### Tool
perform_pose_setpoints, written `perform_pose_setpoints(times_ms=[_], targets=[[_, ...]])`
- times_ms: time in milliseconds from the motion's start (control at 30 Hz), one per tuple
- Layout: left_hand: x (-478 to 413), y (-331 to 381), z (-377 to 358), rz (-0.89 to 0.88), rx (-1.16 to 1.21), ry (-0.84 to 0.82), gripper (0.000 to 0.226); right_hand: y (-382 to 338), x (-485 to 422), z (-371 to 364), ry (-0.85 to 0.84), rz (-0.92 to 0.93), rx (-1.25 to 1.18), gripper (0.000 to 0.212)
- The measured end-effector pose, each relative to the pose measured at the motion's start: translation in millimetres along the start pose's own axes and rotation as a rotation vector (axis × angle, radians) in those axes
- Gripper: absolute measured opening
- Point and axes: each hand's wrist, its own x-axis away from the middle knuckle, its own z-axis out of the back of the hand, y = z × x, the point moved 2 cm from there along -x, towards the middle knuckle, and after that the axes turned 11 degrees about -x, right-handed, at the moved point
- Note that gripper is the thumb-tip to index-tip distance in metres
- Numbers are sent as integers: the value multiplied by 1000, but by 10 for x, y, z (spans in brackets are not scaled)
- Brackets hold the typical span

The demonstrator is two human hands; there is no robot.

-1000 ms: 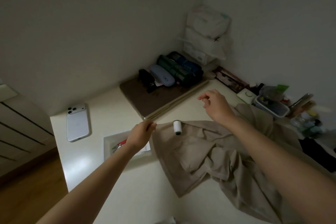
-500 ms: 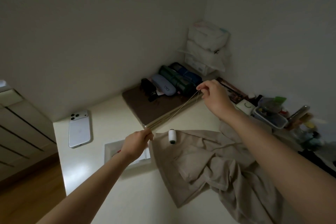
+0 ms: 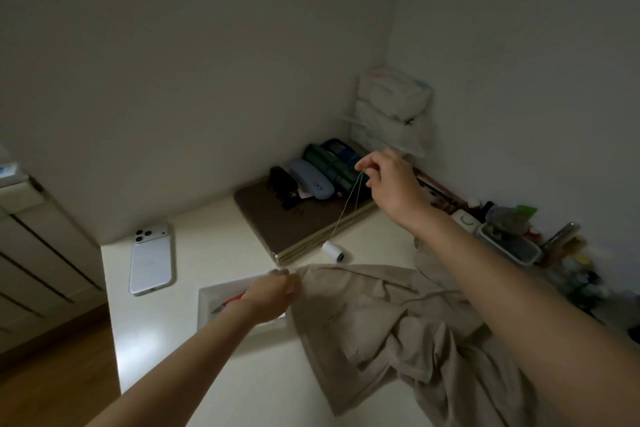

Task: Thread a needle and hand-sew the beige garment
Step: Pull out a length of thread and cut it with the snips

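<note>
The beige garment [image 3: 381,315] lies crumpled on the white table [image 3: 166,329], under my right forearm. A white thread spool [image 3: 330,250] lies on its side just beyond the garment's far edge. My right hand [image 3: 389,182] is raised above the table's back and pinches the thread [image 3: 343,211]. One strand runs down to the spool and a shorter end hangs loose. My left hand [image 3: 273,291] is blurred, fingers curled, at the garment's left corner above a white tray [image 3: 207,298]. Nothing shows in it. I see no needle.
Red-handled scissors [image 3: 232,300] lie in the tray. A white phone [image 3: 151,258] lies at the left. A brown pad [image 3: 273,215] with several cases sits at the back. Stacked white packs [image 3: 391,107] fill the corner. Cluttered containers [image 3: 509,246] line the right wall.
My right hand rose and drew the thread up, and the spool rolled off the garment onto the table. The thread no longer stretches to my left hand, which dropped toward the tray.
</note>
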Motion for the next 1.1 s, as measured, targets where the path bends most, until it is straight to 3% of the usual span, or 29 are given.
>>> perform_pose_setpoints(times_ms=[67, 133, 233, 300, 400, 633, 1100], targets=[[-73, -6, 145, 52, 34, 16, 29, -8, 28, -11, -17, -1, 10, 22], [-151, 19, 389, 72, 167, 157, 33, -20, 52, -26, -28, -1, 11, 22], [-203, 132, 835, 62, 606, 384, 29, -38, 65, -52, -41, 0, -1, 21], [-213, 253, 1090, 22, 824, 415, 25, -50, 65, -60, -52, -3, -2, 22], [-246, 431, 1325, -61, 933, 436, 25, -57, 67, -72, -58, -6, -5, 22], [-322, 499, 1324, -48, 982, 538, 8, -5, 85, -98, -79, -23, 0, 22], [-331, 213, 1029, 56, 847, 418, 10, 3, -22, 74, -40, -10, 29, 23]])
